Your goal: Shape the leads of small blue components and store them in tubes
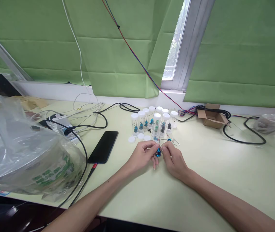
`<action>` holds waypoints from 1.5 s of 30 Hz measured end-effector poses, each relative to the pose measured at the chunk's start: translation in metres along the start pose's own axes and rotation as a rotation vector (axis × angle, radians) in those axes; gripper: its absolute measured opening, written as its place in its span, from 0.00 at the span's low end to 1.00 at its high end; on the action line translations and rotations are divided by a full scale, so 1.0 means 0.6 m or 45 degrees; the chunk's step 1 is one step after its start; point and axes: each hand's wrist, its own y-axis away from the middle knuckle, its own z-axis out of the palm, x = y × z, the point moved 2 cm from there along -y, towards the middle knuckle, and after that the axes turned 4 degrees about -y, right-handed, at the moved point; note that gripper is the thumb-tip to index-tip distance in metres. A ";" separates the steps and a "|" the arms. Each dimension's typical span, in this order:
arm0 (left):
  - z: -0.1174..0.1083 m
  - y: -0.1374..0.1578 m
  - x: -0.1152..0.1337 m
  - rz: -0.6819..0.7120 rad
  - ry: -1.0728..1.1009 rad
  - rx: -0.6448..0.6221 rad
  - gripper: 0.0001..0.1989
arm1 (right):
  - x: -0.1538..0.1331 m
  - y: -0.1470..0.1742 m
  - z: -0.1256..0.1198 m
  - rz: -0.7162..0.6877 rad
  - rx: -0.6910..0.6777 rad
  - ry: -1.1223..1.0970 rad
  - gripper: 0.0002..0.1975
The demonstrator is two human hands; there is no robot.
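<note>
A small blue metallic part (158, 152) with a thin stem is pinched in my left hand (146, 152). Close on its right, my right hand (174, 159) has thumb and forefinger pressed together near the stem; what they hold, if anything, is too small to make out. Just beyond my hands stand several clear tubes (141, 124) with white caps, holding blue or dark parts with thin pins. Loose white caps (131, 139) lie in front of them. Behind my right hand are another blue part (169, 140) and some thin metal pins (176, 141).
A black phone (103, 147) with a cable plugged in lies to the left, beside a large plastic bag (55, 167). A power strip (63, 125) and tangled cables are behind it. At back right sits an open cardboard box (211, 117) near a looped black cable (246, 142).
</note>
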 end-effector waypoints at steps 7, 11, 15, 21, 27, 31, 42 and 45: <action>0.008 0.003 -0.006 -0.051 -0.005 0.028 0.18 | 0.006 0.002 0.003 0.028 -0.032 0.009 0.12; 0.012 0.004 -0.014 -0.076 0.001 0.060 0.19 | 0.005 0.003 0.003 0.018 -0.044 0.039 0.12; 0.014 0.002 -0.023 -0.088 0.026 0.074 0.19 | 0.003 0.003 0.004 -0.023 -0.060 0.086 0.13; 0.015 0.004 -0.023 -0.103 0.042 0.069 0.19 | -0.001 0.000 0.004 -0.095 -0.075 0.122 0.13; 0.015 0.005 -0.022 -0.136 0.053 0.077 0.19 | -0.004 -0.001 0.002 -0.117 -0.094 0.140 0.14; 0.016 0.005 -0.021 -0.168 0.077 0.095 0.18 | -0.002 -0.001 0.002 -0.124 -0.108 0.145 0.14; 0.016 0.006 -0.027 -0.208 0.131 0.104 0.14 | 0.000 0.000 0.003 -0.079 -0.127 0.128 0.14; 0.015 0.006 -0.027 -0.213 0.133 0.098 0.14 | 0.001 -0.001 0.003 -0.064 -0.128 0.133 0.14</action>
